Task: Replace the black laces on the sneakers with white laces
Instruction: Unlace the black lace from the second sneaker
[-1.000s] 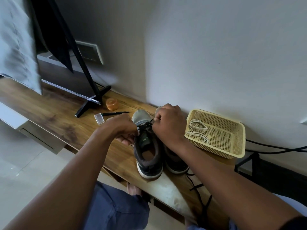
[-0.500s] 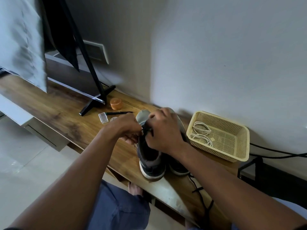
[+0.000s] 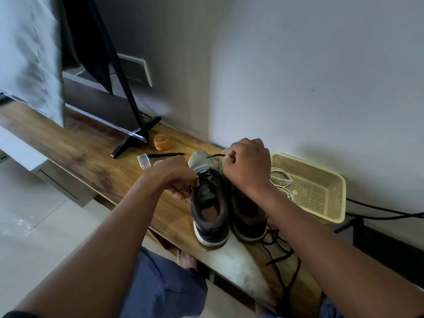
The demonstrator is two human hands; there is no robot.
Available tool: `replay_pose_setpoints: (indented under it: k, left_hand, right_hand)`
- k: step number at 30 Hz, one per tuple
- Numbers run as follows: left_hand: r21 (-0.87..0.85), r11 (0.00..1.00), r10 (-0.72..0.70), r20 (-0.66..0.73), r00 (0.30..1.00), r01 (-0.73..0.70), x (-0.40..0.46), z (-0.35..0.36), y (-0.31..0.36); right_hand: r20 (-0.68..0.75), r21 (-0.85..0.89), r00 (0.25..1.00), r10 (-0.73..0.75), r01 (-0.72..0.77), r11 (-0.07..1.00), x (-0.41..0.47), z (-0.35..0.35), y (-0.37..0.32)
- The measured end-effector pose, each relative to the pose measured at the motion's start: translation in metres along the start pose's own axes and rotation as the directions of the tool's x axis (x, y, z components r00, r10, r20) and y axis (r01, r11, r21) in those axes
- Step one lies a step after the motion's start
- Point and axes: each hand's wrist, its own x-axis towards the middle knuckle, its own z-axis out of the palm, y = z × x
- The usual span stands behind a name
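Pinching thin black lace in right grip, left grip pinching it beside dark grey sneaker standing near wooden surface front edge.

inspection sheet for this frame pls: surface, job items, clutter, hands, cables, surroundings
Surface: wooden shelf, with a pale worn patch at the near edge.
Job's things: two sneakers side by side, heels toward the camera; left sneaker partly laced in black lace; right sneaker partly hidden by the arm. White laces lie in the yellow basket. A loose black lace lies on the shelf.
Clutter: orange jar, black pen, small clear box.
Hands: left hand pinches the lace at the eyelets; right hand grips its free end.
Cables: black cables right of the basket.
Surroundings: TV stand, grey cloth, white wall.
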Motion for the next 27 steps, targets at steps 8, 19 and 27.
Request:
replay_pose_setpoints:
  k: [8,19,27]
  left_hand:
    - [0.178,0.968,0.197,-0.104,0.975,-0.176,0.002,0.008,0.008]
    - [0.458,0.859,0.384,-0.283,0.879,-0.228,0.006,0.029,0.016]
    - [0.383,0.91,0.296,-0.338,0.893,-0.157,0.006,0.018,0.009]
  right_hand:
    - [0.192,-0.137,0.976,-0.101,0.128,0.982,-0.014,-0.004,-0.002]
    - [0.277,-0.271,0.946,-0.166,0.243,0.932,-0.032,-0.001,-0.014]
    - [0.299,-0.272,0.952,-0.063,0.148,0.951,-0.025,0.003,-0.009]
